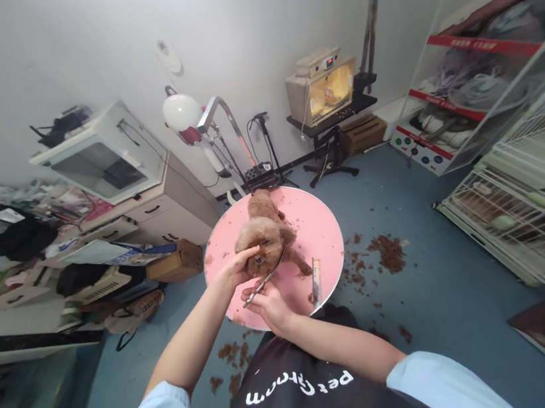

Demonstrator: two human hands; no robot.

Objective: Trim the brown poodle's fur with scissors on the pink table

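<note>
Right grip (272, 308) on scissors (260, 290), tips unclear

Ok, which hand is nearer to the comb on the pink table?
Right. The right hand, holding the scissors, is left of the comb; the left hand is farther left, against the dog's head.

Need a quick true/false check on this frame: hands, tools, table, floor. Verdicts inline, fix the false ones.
1. The right hand holds scissors. True.
2. A comb lies on the pink table. True.
3. The left hand is gripping the comb. False: it is against the dog's head.
4. The tabletop is square. False: it is round.
5. Clumps of brown hair lie on the floor. True.
6. The dog is on the floor. False: it is on the table.
</note>
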